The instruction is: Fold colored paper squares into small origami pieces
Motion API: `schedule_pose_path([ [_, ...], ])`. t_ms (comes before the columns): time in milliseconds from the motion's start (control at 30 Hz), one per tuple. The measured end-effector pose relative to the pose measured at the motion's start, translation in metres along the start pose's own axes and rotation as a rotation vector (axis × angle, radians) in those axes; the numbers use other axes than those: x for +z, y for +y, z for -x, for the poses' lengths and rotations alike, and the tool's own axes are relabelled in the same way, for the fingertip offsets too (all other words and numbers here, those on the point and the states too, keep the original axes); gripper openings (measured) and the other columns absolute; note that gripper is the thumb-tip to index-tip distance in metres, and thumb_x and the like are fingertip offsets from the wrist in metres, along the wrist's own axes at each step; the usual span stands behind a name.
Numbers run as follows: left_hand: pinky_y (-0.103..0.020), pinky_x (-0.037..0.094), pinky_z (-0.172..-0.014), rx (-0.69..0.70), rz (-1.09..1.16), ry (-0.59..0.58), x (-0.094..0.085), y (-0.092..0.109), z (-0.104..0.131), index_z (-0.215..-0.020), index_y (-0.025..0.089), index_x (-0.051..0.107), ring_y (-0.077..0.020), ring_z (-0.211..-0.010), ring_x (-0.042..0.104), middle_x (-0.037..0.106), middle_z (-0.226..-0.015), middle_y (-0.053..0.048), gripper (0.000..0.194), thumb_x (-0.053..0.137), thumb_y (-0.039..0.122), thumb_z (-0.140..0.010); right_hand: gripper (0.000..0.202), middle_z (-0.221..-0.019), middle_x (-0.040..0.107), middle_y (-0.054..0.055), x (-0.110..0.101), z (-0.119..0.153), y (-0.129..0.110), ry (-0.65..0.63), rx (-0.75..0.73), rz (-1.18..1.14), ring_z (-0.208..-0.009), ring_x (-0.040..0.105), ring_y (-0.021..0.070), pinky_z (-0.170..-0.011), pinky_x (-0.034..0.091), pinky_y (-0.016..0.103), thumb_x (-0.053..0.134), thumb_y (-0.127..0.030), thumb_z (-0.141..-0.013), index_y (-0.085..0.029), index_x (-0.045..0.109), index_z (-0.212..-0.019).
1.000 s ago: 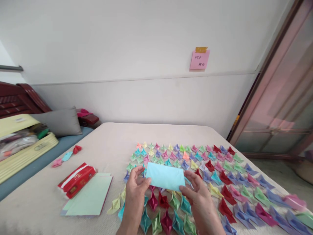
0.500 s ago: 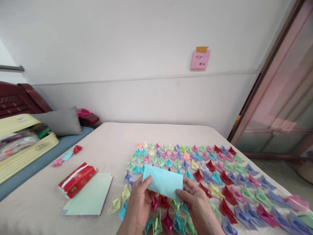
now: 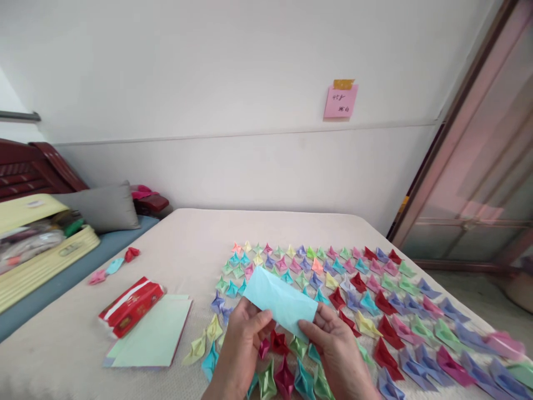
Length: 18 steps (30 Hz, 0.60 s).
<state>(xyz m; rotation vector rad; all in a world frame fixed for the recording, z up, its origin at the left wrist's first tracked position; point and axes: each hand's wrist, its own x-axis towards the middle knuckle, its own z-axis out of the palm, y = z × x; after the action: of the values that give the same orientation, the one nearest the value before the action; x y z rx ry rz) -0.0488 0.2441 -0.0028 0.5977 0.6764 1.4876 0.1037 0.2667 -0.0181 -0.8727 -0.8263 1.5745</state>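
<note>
Head view: a folded light-blue paper (image 3: 280,300) is held tilted above the bed (image 3: 187,239), over the near rows of small coloured folded paper pieces (image 3: 358,300) that are spread across the bed's right half. The left hand (image 3: 244,347) is closed on the paper's lower left edge, thumb on top; the right hand (image 3: 337,350) is pinched on its lower right corner. Near the bed's left edge a stack of pale green sheets (image 3: 152,336) is laid flat, with a red packet (image 3: 131,305) touching its far corner. A pink note (image 3: 340,101) is taped to the wall.
</note>
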Motion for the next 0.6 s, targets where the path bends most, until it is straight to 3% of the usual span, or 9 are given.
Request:
schedule_pose_path([
  [100,-0.034,0.055,-0.076,0.0,-0.044,0.076,-0.001,-0.002,-0.001,-0.135,0.014,0.047,-0.0253,-0.087,0.072,0.076,-0.101,-0.012,0.062,0.07,0.007,-0.077,0.03,-0.071,0.074,0.002,0.002,0.003,-0.001,0.004,-0.024,0.056,-0.063,0.062,0.0199,-0.061,0.045,0.029,0.081,-0.027,-0.069,-0.018,0.069,-0.095],
  [200,-0.033,0.055,-0.075,0.02,-0.057,0.106,-0.004,0.001,-0.002,-0.137,0.018,0.046,-0.0241,-0.088,0.072,0.076,-0.102,-0.01,0.064,0.068,0.008,-0.078,0.037,-0.067,0.069,-0.002,-0.001,0.005,-0.004,0.054,-0.083,0.128,-0.059,0.058,0.0171,-0.056,0.043,0.026,0.072,-0.034,-0.081,-0.025,0.062,-0.115],
  [300,-0.031,0.054,-0.074,0.026,-0.078,0.103,-0.006,0.006,-0.002,-0.131,0.018,0.052,-0.0225,-0.086,0.072,0.077,-0.101,-0.009,0.056,0.068,0.007,-0.078,0.05,-0.082,0.073,0.0,-0.006,0.005,-0.005,-0.009,-0.11,0.11,-0.068,0.062,0.0197,-0.064,0.048,0.03,0.072,-0.029,-0.079,-0.034,0.057,-0.126],
  [400,-0.029,0.054,-0.072,0.019,-0.119,0.078,-0.007,0.008,-0.002,-0.114,0.015,0.063,-0.0214,-0.081,0.072,0.077,-0.097,-0.009,0.039,0.067,0.007,-0.077,0.035,-0.101,0.072,0.003,-0.01,0.002,-0.004,-0.081,-0.155,0.17,-0.085,0.064,0.0246,-0.073,0.05,0.034,0.076,-0.021,-0.07,-0.034,0.075,-0.103],
  [500,-0.028,0.053,-0.066,0.0,-0.194,0.099,-0.007,0.009,-0.002,-0.101,0.015,0.067,-0.0206,-0.074,0.072,0.077,-0.095,-0.009,0.027,0.069,0.01,-0.075,0.021,-0.092,0.071,0.003,-0.011,0.001,-0.003,-0.137,-0.222,0.284,-0.085,0.063,0.0253,-0.068,0.05,0.031,0.076,-0.018,-0.067,-0.032,0.081,-0.081],
  [600,-0.027,0.053,-0.065,0.017,-0.269,0.145,-0.007,0.009,-0.003,-0.098,0.015,0.068,-0.0201,-0.072,0.07,0.077,-0.088,-0.007,0.027,0.072,0.013,-0.072,0.021,-0.084,0.069,0.002,-0.01,0.001,-0.003,-0.141,-0.27,0.329,-0.078,0.061,0.0241,-0.063,0.048,0.029,0.077,-0.017,-0.065,-0.033,0.081,-0.077],
])
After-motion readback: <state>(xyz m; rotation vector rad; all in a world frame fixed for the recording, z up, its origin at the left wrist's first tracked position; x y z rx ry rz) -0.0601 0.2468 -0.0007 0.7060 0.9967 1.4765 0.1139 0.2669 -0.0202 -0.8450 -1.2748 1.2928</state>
